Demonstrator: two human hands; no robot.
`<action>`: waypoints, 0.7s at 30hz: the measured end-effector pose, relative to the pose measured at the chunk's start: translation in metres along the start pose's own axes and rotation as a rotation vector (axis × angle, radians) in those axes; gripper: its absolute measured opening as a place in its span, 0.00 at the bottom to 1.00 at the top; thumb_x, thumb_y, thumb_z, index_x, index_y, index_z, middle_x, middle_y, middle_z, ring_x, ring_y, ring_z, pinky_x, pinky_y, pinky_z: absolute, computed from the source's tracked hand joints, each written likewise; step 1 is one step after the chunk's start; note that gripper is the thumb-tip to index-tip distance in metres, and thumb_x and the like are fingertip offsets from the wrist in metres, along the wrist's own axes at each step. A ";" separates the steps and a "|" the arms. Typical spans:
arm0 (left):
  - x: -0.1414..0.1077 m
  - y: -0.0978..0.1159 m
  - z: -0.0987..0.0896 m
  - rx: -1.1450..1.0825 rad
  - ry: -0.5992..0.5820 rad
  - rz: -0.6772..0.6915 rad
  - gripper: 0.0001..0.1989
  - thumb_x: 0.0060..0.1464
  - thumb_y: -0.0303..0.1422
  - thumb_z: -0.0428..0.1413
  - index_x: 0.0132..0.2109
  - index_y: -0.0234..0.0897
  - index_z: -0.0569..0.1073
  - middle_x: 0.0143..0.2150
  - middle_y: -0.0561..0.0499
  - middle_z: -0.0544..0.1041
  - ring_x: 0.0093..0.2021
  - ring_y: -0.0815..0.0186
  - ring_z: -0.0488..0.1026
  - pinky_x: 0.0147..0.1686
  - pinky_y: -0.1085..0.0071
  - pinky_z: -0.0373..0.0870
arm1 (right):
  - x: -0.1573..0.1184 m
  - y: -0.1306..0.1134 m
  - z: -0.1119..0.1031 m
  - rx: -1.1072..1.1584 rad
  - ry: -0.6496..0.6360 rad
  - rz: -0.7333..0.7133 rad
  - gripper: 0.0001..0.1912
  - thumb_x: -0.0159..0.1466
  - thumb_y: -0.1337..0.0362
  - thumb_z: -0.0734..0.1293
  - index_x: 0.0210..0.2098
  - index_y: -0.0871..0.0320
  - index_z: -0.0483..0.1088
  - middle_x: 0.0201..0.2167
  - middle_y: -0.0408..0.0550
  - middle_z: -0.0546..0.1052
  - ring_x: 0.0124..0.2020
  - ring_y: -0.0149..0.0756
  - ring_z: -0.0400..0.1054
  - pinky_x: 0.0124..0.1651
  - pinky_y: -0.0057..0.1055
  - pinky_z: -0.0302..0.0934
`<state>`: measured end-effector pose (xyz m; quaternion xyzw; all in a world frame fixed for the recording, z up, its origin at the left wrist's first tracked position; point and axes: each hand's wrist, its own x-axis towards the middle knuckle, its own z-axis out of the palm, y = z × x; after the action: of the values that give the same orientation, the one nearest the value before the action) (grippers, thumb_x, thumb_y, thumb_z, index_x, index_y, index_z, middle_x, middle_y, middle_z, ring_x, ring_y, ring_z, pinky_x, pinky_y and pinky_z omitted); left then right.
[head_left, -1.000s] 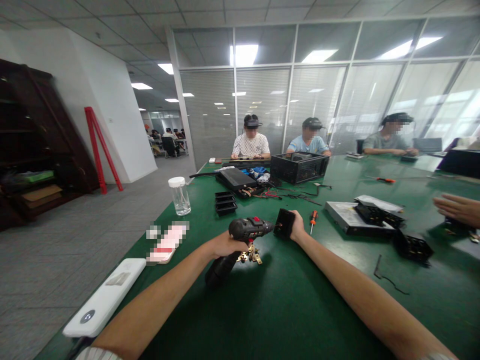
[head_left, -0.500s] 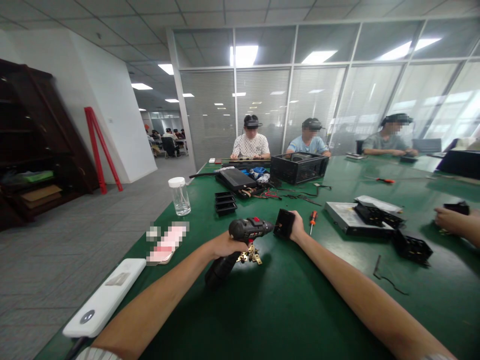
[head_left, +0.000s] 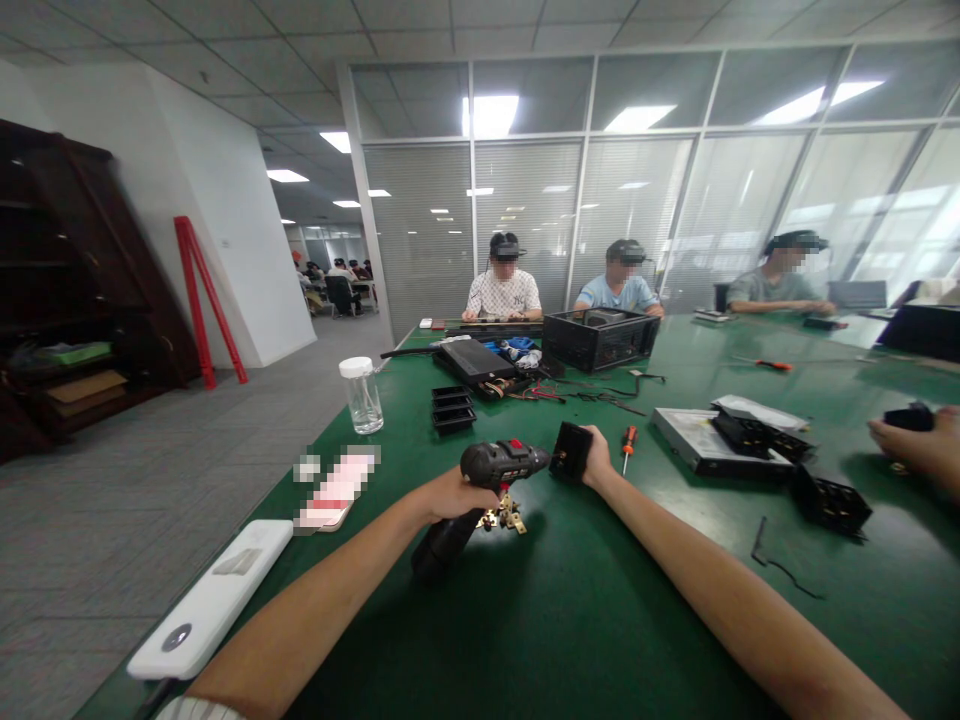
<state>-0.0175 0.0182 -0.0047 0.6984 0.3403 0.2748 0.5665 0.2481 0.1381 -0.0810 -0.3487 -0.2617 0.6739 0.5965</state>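
My left hand (head_left: 459, 494) is wrapped round the grip of a black cordless drill (head_left: 501, 460), whose chuck points right. In my right hand (head_left: 597, 458) I hold a small black box-shaped part (head_left: 570, 450) up on its side. The drill's tip is at the face of this part; whether it touches a screw there is too small to tell. Beneath the drill, a small pile of brass-coloured metal pieces (head_left: 510, 516) lies on the green table (head_left: 570, 620). To the right of my right hand lies a screwdriver (head_left: 629, 440) with an orange and black handle.
Several black trays (head_left: 453, 408) and a clear jar (head_left: 362, 398) stand beyond my left hand. A white power strip (head_left: 217, 600) and a phone (head_left: 337, 490) lie at left. A black metal case (head_left: 600, 340) stands farther back. At right, a co-worker's hand (head_left: 911, 440) holds a black part.
My two hands, the drill and the black part keep almost the same pose. The view has shifted slightly. At right, the co-worker's hand has moved a little with its black part.
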 end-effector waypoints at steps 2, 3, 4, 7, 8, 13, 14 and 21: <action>0.000 0.001 0.000 0.009 0.002 -0.018 0.08 0.38 0.25 0.56 0.31 0.31 0.71 0.26 0.54 0.69 0.27 0.70 0.62 0.29 0.72 0.59 | -0.001 -0.001 0.000 -0.003 0.004 0.010 0.10 0.52 0.56 0.58 0.23 0.56 0.62 0.15 0.45 0.68 0.16 0.36 0.63 0.19 0.33 0.59; -0.001 0.001 0.000 0.016 0.002 -0.028 0.07 0.38 0.25 0.56 0.30 0.31 0.71 0.26 0.54 0.69 0.27 0.70 0.62 0.28 0.72 0.58 | -0.001 -0.001 0.000 -0.002 0.009 0.010 0.10 0.52 0.56 0.58 0.23 0.56 0.62 0.15 0.45 0.68 0.16 0.36 0.63 0.19 0.33 0.59; -0.001 0.002 0.000 0.021 0.000 -0.036 0.07 0.38 0.25 0.56 0.30 0.31 0.71 0.25 0.54 0.69 0.27 0.70 0.62 0.28 0.72 0.58 | -0.002 -0.001 0.000 0.000 0.013 0.009 0.10 0.52 0.56 0.58 0.23 0.56 0.62 0.15 0.45 0.68 0.16 0.36 0.63 0.19 0.33 0.59; -0.001 0.002 0.001 0.016 0.006 -0.046 0.08 0.38 0.25 0.56 0.31 0.31 0.71 0.26 0.54 0.69 0.28 0.69 0.62 0.28 0.72 0.59 | -0.002 -0.002 0.001 0.006 0.016 0.004 0.09 0.52 0.57 0.59 0.23 0.56 0.62 0.15 0.45 0.68 0.16 0.36 0.63 0.19 0.33 0.59; -0.001 0.001 0.001 0.012 0.012 -0.043 0.08 0.38 0.25 0.56 0.32 0.31 0.71 0.26 0.54 0.69 0.28 0.69 0.63 0.28 0.72 0.59 | -0.002 -0.001 0.001 0.006 0.018 0.003 0.09 0.52 0.57 0.59 0.23 0.56 0.62 0.15 0.45 0.68 0.16 0.36 0.62 0.19 0.33 0.59; 0.000 0.001 0.001 0.009 0.005 -0.037 0.06 0.39 0.26 0.56 0.30 0.31 0.71 0.25 0.54 0.69 0.27 0.70 0.62 0.27 0.73 0.58 | 0.000 0.000 -0.001 0.006 -0.009 -0.004 0.09 0.52 0.57 0.59 0.22 0.56 0.62 0.14 0.44 0.67 0.16 0.36 0.62 0.19 0.33 0.59; -0.001 0.001 0.001 0.007 -0.001 -0.041 0.06 0.39 0.26 0.55 0.30 0.31 0.71 0.24 0.54 0.68 0.26 0.70 0.62 0.27 0.73 0.58 | 0.001 0.000 -0.002 0.004 -0.017 -0.002 0.09 0.52 0.57 0.59 0.22 0.56 0.62 0.14 0.44 0.67 0.16 0.36 0.62 0.19 0.33 0.59; -0.002 0.005 0.002 0.008 0.011 -0.055 0.06 0.38 0.25 0.56 0.30 0.31 0.71 0.25 0.54 0.69 0.27 0.70 0.62 0.28 0.73 0.58 | 0.003 0.000 -0.003 -0.013 -0.012 0.016 0.10 0.52 0.56 0.58 0.23 0.56 0.62 0.15 0.46 0.68 0.16 0.37 0.63 0.19 0.34 0.59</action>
<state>-0.0167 0.0145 -0.0007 0.6896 0.3635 0.2615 0.5691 0.2501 0.1409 -0.0836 -0.3503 -0.2668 0.6789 0.5875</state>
